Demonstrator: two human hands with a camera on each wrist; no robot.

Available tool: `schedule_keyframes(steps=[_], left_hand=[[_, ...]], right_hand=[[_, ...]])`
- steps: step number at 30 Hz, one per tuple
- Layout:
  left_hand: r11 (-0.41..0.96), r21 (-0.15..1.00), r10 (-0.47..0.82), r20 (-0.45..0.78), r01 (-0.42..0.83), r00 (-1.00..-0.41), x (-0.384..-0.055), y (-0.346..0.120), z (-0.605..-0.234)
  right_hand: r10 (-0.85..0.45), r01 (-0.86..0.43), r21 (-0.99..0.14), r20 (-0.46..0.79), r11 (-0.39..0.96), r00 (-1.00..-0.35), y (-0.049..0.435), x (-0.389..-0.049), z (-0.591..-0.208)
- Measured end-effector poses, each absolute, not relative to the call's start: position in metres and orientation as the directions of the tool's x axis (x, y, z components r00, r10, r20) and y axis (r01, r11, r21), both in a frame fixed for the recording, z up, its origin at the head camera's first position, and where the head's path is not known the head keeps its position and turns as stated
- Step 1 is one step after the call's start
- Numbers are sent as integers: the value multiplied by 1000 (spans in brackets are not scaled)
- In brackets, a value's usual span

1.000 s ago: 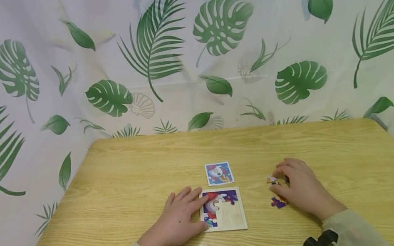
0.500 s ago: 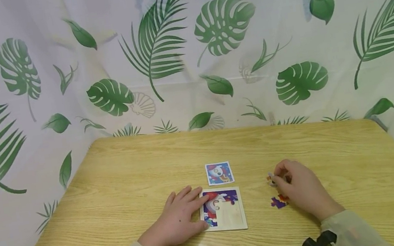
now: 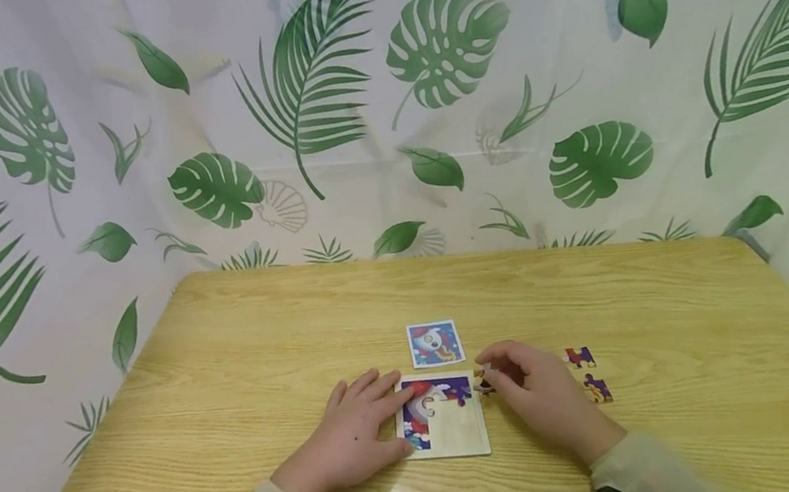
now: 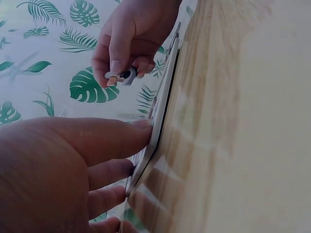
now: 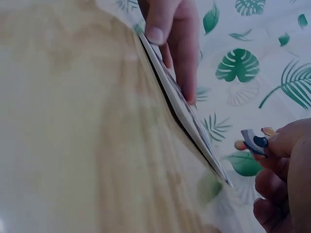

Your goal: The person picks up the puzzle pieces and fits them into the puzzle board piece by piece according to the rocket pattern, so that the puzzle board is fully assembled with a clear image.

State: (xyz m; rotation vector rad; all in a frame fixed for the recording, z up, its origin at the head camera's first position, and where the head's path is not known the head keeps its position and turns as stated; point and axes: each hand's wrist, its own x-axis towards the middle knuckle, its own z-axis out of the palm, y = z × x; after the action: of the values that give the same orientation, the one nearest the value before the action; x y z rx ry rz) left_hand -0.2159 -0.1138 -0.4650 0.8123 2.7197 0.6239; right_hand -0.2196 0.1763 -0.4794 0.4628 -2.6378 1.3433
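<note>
My left hand (image 3: 353,437) lies with fingers spread, its thumb and fingertips resting on the left side of a square puzzle board (image 3: 459,434). Part of the picture, along the board's left and upper sides, is filled with jigsaw pieces; bare backing shows at lower right. Just past the board's right edge, my right hand (image 3: 548,397) pinches a puzzle piece (image 3: 485,384) between thumb and fingers. In the right wrist view that puzzle piece (image 5: 254,142) shows grey, dark and orange parts, held above the table.
Two loose puzzle pieces lie to the right of my right hand: a red and purple piece (image 3: 578,356) and an orange and purple piece (image 3: 597,388). A small picture card (image 3: 435,344) sits behind the board. A leaf-patterned cloth (image 3: 361,116) hangs beyond the wooden table (image 3: 284,320).
My right hand has picked up a puzzle piece and carried it left to the board's right edge, uncovering two loose pieces. The left hand stays on the board.
</note>
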Motion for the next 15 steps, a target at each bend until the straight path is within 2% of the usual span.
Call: schedule_keyframes(steps=[9,15], left_hand=[[769,428,559,-92,474,-824,-215,-115,-463],[759,430,570,-77,488,-818,-214,-114,-464]], right_hand=[[-262,-309,-771,190,557,-946,142,-219,-480],[-324,-340,-697,162,631,-932,130,-216,-483]])
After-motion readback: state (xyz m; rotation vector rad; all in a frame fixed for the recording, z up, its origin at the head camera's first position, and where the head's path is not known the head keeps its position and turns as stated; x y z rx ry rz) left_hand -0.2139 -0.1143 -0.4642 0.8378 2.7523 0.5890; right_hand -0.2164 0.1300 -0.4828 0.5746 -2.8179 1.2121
